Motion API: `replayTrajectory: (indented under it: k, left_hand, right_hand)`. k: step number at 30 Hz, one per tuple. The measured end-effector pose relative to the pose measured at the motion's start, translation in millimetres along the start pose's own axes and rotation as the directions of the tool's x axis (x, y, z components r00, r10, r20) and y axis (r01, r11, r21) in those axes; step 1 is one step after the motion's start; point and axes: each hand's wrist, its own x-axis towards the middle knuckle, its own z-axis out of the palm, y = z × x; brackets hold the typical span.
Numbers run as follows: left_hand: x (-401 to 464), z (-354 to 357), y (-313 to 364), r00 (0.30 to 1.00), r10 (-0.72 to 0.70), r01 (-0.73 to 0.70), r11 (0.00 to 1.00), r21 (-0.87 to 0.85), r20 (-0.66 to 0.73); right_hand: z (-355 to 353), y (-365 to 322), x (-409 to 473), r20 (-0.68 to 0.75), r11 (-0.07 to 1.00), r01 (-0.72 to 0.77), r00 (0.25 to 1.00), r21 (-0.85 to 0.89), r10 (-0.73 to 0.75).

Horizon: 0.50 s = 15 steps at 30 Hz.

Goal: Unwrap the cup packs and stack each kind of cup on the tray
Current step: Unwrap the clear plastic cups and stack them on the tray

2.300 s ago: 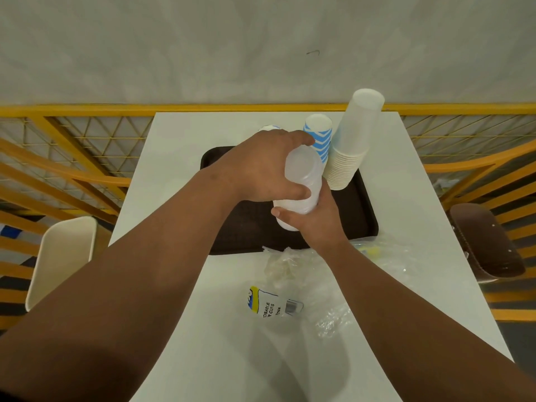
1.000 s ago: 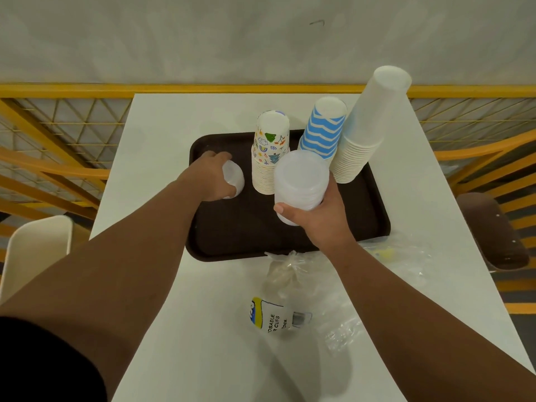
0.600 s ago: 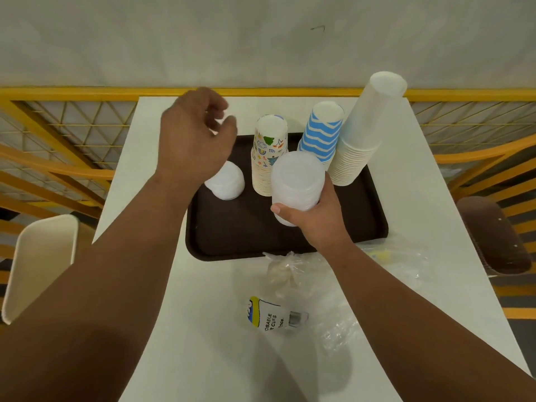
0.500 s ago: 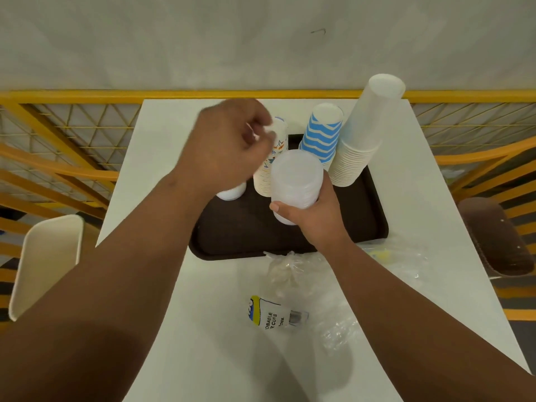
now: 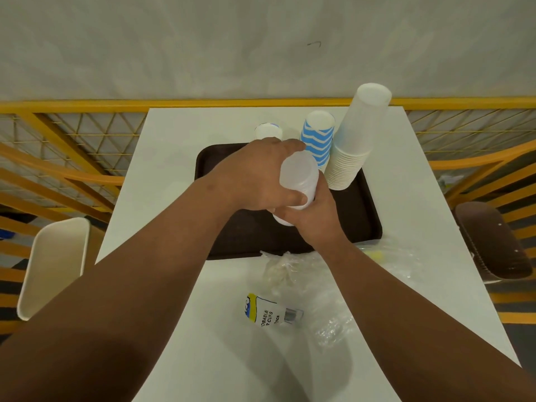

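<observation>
The desk is lying white under me, with the brown tray sitting on its far half. My two forearms are reaching out over the near edge and meeting above the tray's middle.

On the tray's far right the tall white stack is leaning rightward, upside down. The blue stack is standing just left of it, and the printed stack is peeking out behind my left knuckles. Crumpled clear wrap is lying on the desk just in front of the tray, its label facing up.

My right hand is curling round the lower part of the clear stack, holding it upside down over the tray. My left hand is coming over the top from the left, fingers wrapping the far side and thumb pressing the near side, so its grip is closing on the top cup of that same stack.

A second ago my left hand was down at the tray's left part setting a single clear cup there. Half a second ago it was lifting empty and swinging back. Now it is covering that spot, so I cannot tell how the lone cup is lying. My right grip has been holding the stack unchanged throughout.
</observation>
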Motion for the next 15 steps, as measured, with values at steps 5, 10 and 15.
replayTrajectory:
  k: [5,10,15]
  left_hand:
    - [-3.3,-2.5,-2.8,0.996,0.023,-0.028,0.998,-0.052,-0.09]
    - [-7.1,-17.4,-10.2,0.967,0.007,-0.047,0.987,-0.151,-0.255]
    - [-7.9,-32.8,-51.9,0.878,-0.136,0.033,0.974,-0.226,-0.458]
  right_hand:
    - [0.7,-4.1,-1.8,0.004,1.0,0.022,1.0,0.015,-0.022]
    - [3.7,0.1,-0.6,-0.032,0.999,0.009,0.999,0.046,-0.008]
    - [6.0,2.9,-0.1,-0.037,1.0,0.018,0.999,0.004,-0.018]
